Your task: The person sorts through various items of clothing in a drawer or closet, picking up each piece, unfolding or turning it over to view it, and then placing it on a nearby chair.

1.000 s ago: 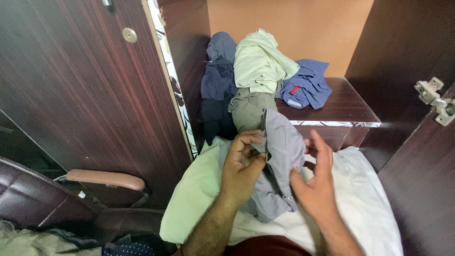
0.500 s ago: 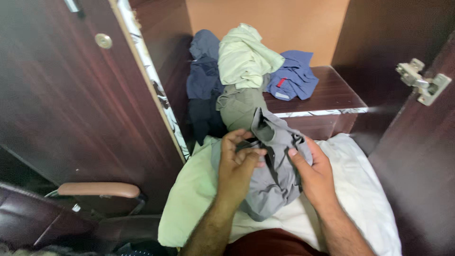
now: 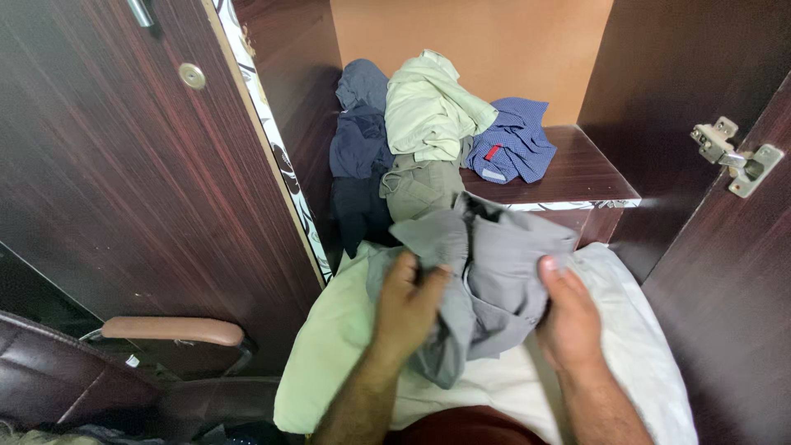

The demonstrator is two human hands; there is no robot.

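Over our lap | we are holding the grey shirt (image 3: 486,272) spread between left hand (image 3: 408,309) and right hand (image 3: 567,317), fingers closed on its edges | soft, light, floppy; gripping seams seems best

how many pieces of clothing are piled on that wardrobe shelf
4 distinguishable: navy garments hanging at left, pale green shirt on top, olive trousers below, blue dotted shirt at right. Others may be buried.

Person's left hand (image 3: 408,309) & right hand (image 3: 568,317): both bare, no rings, watch or gloves; forearms uncovered, no sleeves in view, dark hair on forearms; dark red garment at the waist.
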